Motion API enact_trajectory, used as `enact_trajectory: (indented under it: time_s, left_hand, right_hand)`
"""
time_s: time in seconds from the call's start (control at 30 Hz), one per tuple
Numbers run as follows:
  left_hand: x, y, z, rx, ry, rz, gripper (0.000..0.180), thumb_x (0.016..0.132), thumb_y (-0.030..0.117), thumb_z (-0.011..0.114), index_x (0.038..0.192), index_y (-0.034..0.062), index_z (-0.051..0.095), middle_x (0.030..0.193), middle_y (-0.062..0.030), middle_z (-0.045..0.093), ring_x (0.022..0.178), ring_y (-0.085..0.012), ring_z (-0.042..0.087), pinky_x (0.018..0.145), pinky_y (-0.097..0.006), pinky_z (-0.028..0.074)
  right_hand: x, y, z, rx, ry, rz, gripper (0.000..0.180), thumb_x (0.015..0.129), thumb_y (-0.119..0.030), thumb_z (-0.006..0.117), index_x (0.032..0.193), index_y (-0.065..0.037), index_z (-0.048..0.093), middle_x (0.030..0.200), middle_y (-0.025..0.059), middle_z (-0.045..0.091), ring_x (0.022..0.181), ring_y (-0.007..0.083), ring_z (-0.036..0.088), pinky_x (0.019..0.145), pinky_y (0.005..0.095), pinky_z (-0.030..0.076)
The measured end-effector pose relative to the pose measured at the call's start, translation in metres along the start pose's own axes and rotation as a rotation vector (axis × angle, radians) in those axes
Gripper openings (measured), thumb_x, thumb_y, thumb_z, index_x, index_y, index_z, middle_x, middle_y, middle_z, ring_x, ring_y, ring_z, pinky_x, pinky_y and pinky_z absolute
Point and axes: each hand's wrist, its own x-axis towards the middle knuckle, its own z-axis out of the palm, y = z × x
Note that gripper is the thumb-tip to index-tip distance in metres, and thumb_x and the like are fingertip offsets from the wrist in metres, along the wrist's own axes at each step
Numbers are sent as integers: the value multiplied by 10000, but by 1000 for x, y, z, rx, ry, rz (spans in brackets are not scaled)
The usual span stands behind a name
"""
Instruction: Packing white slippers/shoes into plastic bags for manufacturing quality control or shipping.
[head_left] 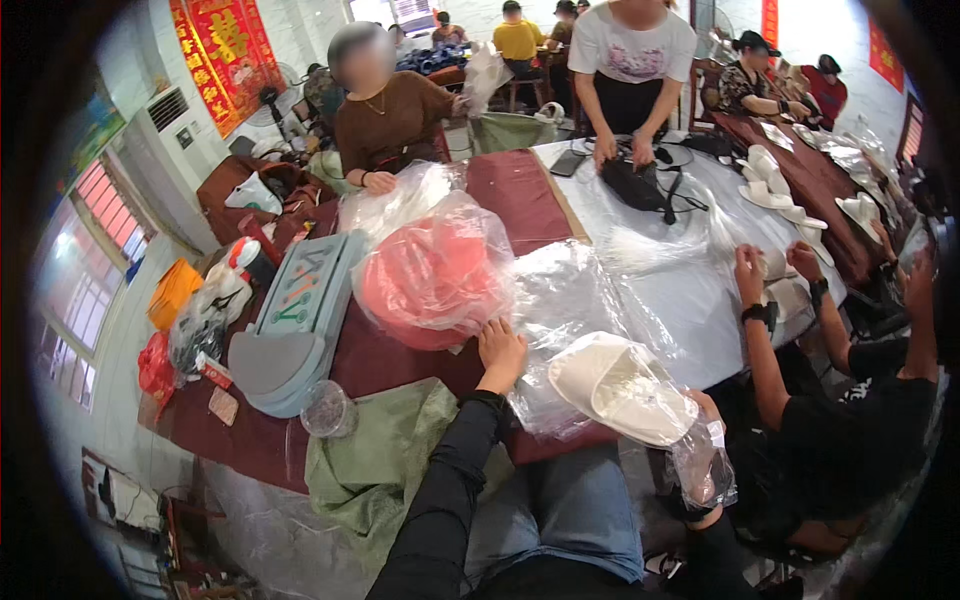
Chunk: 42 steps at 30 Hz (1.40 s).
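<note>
My right hand [708,412] is closed on a white slipper [622,385] at the lower right, its thumb side near the slipper's end. A clear plastic bag hangs crumpled [703,470] around that hand. My left hand [500,352] reaches forward with its fingers stretched out, at the edge of a pink rounded thing [425,280] wrapped in clear plastic. Whether it presses on the wrapping or on the table I cannot tell. Right beside it lies a pile of flat clear plastic bags [572,300], partly under the slipper.
Left on the dark red table [385,365] stand a grey-blue folded plastic stool [290,320] and a clear round tub [328,408]. Green cloth [375,455] hangs at the near edge. Co-workers stand and sit around; one beside me on the right handles white slippers [788,295].
</note>
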Motion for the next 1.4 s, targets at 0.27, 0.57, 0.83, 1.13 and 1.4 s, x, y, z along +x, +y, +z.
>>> enact_trajectory:
  time_s: [0.27, 0.57, 0.83, 1.13, 1.4]
  left_hand:
    - [2, 2, -14, -108, -113, -94, 612, 840, 335, 489, 1347, 1, 406, 1354, -265, 393, 1257, -361, 379, 1060, -449, 277]
    - [-1, -3, -11, -188, -81, -140, 507, 848, 306, 497, 1244, -10, 476, 1273, -189, 448, 1243, -349, 392, 1029, -456, 313]
    - [-3, -15, 2, -20, 38, -105, 421, 813, 247, 521, 1126, -30, 569, 1208, -178, 510, 1210, -319, 421, 1007, -426, 331]
    - [12, -20, -5, -154, -220, -97, 588, 843, 353, 486, 1316, 10, 412, 1323, -208, 446, 1186, -389, 435, 983, -459, 387]
    - [-6, -14, -18, -154, -164, -6, 614, 874, 434, 472, 1355, 57, 406, 1386, -258, 370, 1265, -438, 352, 1035, -498, 310]
  right_hand:
    - [-7, -28, 3, 27, -76, -48, 413, 851, -143, 616, 1198, 37, 482, 1145, 86, 536, 1051, 152, 539, 907, 252, 424]
    - [-6, -23, -1, 43, -31, -10, 324, 874, -78, 551, 1176, 28, 503, 1112, 109, 568, 1029, 165, 564, 904, 270, 453]
    - [-21, -62, 9, 287, -139, 95, 296, 881, -94, 562, 1150, 22, 518, 1083, 122, 594, 1001, 171, 587, 886, 284, 476]
    - [-16, -60, 7, 360, -6, 101, 368, 867, -173, 647, 1150, 21, 515, 1088, 132, 610, 984, 179, 611, 887, 306, 493]
    - [-15, -57, -9, 343, 22, 17, 355, 872, -218, 652, 1136, 2, 561, 1054, 91, 626, 950, 126, 601, 839, 254, 482]
